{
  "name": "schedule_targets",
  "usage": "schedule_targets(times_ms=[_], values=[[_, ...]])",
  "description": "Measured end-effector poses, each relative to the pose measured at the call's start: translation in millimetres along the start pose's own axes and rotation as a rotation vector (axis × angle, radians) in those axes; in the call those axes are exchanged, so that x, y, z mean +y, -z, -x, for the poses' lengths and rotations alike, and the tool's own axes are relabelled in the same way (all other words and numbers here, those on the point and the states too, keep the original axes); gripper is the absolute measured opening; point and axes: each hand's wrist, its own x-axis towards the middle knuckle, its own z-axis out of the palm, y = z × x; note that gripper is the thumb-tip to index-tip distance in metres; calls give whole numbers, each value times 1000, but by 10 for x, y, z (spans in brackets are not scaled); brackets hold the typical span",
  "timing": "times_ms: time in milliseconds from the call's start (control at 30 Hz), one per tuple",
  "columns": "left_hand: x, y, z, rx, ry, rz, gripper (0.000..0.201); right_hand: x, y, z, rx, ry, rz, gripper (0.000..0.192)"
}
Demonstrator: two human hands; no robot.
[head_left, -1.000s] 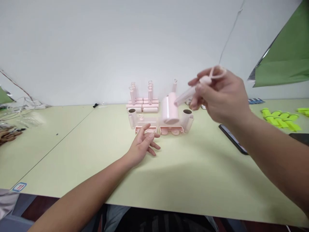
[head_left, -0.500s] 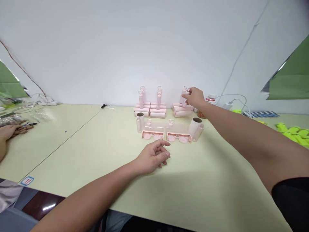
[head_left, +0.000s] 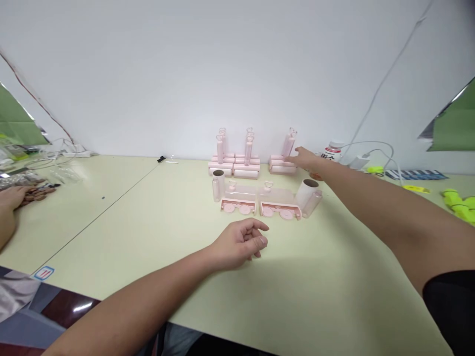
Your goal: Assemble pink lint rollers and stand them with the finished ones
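Right hand (head_left: 306, 159) is stretched out at the back of the table (head_left: 148, 222), fingers loose and open, just touching the pink lint roller (head_left: 285, 159) standing by the wall; nothing's gripped. Left hand (head_left: 241, 243) rests half curled and empty near the pink tray parts (head_left: 260, 205). I'd say ease off straight so the upright handle doesn't tip, and mind the other rollers (head_left: 234, 160) beside it.
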Motion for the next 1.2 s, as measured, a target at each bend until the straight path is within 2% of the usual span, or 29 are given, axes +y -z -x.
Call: schedule_targets(times_ms=[100,200,467,667,933,1067,1200], values=[[-26,5,-3,-1,21,-7,37,98,-87,12,-76,-58,12,97],[-43,17,-6,0,38,-3,35,138,-155,-13,-96,-80,27,104],[-65,17,-12,-2,63,10,37,90,-228,22,-8,-89,73,92],[4,-1,8,6,62,-29,36,68,-290,35,29,-60,80,82],[-3,10,16,-6,51,-80,32,54,-365,13,-1,-38,28,80],[-34,17,18,-18,39,-84,32,42,-286,46,-28,-67,-21,79],[-14,1,31,-31,49,-85,33,-94,24,173,25,-73,-11,56]])
